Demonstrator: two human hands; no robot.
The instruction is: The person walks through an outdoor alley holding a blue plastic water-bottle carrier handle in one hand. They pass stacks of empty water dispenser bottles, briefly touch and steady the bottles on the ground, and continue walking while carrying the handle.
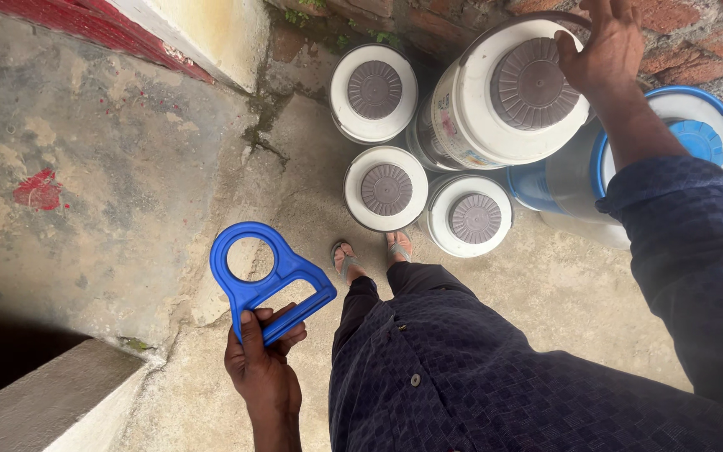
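The left hand is clenched around the grip bar of a blue plastic bottle-carrying handle with a round ring at its top, held out over the rough concrete floor, the ring pointing to about eleven o'clock from the hand. At two o'clock from it, the right hand rests with spread fingers on the brown ribbed cap of a large white plastic water jar, which is tilted; whether it grips or only presses I cannot tell. Just at four o'clock of that jar stands a jar with a blue cap. At nine, seven and six o'clock of the tilted jar stand three smaller white jars with brown caps, close together, near the sandalled feet.
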